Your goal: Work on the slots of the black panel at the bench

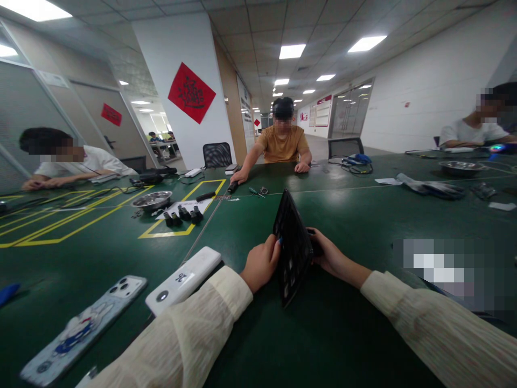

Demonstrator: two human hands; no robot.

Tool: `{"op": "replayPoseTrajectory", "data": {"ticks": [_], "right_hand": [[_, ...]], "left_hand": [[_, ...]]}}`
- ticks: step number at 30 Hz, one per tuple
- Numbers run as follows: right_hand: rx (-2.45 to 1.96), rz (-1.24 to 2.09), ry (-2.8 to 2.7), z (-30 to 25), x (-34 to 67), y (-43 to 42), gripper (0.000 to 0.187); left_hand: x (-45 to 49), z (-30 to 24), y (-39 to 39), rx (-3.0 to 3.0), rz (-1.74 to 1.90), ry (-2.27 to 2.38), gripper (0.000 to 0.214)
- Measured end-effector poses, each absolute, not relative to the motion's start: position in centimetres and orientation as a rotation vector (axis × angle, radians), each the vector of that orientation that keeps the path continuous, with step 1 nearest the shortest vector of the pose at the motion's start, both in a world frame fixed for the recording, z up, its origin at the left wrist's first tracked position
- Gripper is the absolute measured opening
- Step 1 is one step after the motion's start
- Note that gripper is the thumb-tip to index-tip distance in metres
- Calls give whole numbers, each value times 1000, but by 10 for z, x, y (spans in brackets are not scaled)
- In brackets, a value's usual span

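A thin black rectangular panel (291, 248), with rows of small openings, stands on edge on the green table (347, 215) right in front of me. My left hand (260, 265) is closed on its left side, thumb on the face. My right hand (329, 253) grips it from the right and behind; the fingers are partly hidden by the panel. Both sleeves are cream-coloured.
A white power bank (183, 280) and a phone in a cartoon case (84, 328) lie at my left. Farther off are a metal bowl (152, 200), several small black parts (182, 214) and yellow floor-tape lines. Three other people sit around the table; the one opposite holds a tool (233, 186).
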State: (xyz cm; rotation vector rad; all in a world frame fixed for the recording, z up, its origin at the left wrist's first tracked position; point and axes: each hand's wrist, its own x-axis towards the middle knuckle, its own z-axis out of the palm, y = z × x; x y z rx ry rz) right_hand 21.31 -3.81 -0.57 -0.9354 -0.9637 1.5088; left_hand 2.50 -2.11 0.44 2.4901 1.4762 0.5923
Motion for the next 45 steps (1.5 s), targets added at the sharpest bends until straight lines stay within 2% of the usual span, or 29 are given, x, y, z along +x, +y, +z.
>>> {"op": "replayPoseTrajectory", "data": {"ticks": [6, 15, 25, 30, 36, 41, 45], "right_hand": [[-929, 1513, -970, -4, 212, -39, 24], [-900, 1529, -968, -6, 214, -38, 19], [-913, 1518, -968, -6, 213, -38, 23], [-907, 1520, -970, -5, 212, -39, 21], [-928, 1527, -936, 1, 212, -42, 19], [-919, 1535, -952, -2, 213, -40, 19], [-901, 1536, -969, -4, 214, -39, 19]], "left_hand": [[24, 6, -23, 2477, 622, 1401, 22], [23, 0, -18, 2533, 602, 1420, 32], [22, -1, -18, 2541, 617, 1404, 33], [23, 5, -19, 2470, 583, 1380, 42], [24, 9, -23, 2511, 549, 1449, 35], [24, 7, -21, 2449, 588, 1376, 46], [23, 5, -20, 2429, 602, 1389, 43]]}}
